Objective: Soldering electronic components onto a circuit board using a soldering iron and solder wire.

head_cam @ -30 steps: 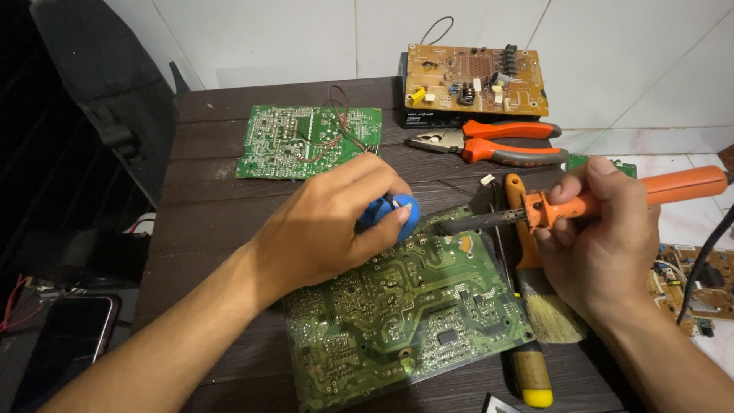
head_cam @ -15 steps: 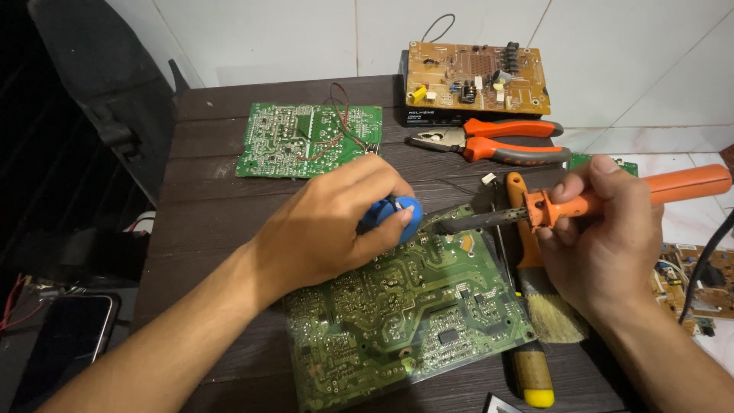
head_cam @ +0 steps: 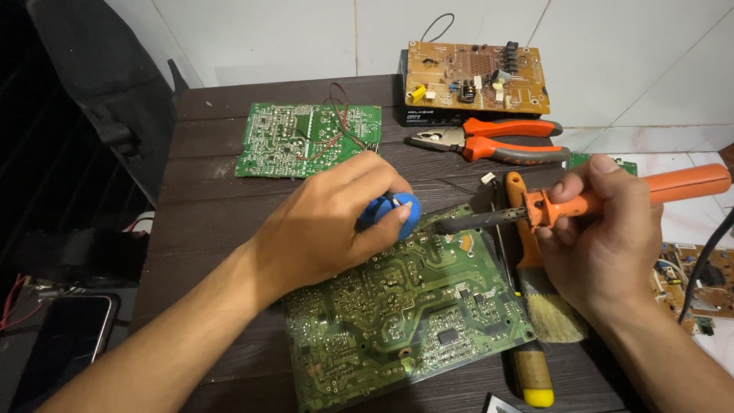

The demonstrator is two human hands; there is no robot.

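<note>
My left hand (head_cam: pixel 336 218) grips a blue round-bodied tool (head_cam: pixel 397 210) at the upper edge of a large green circuit board (head_cam: pixel 413 313) lying solder side up on the dark wooden table (head_cam: pixel 206 206). In my right hand (head_cam: pixel 600 237) is an orange-handled soldering iron (head_cam: pixel 604 199), its dark tip pointing left and meeting the board's top edge right next to the blue tool.
A second green circuit board (head_cam: pixel 306 138) with red wires lies at the back left. A brown board (head_cam: pixel 474 76) sits on a black box at the back. Orange-handled pliers (head_cam: pixel 489 141) lie beside it. A brush (head_cam: pixel 550 313) and a yellow-tipped tool (head_cam: pixel 533 375) lie by my right wrist. A phone (head_cam: pixel 61 344) is at the lower left.
</note>
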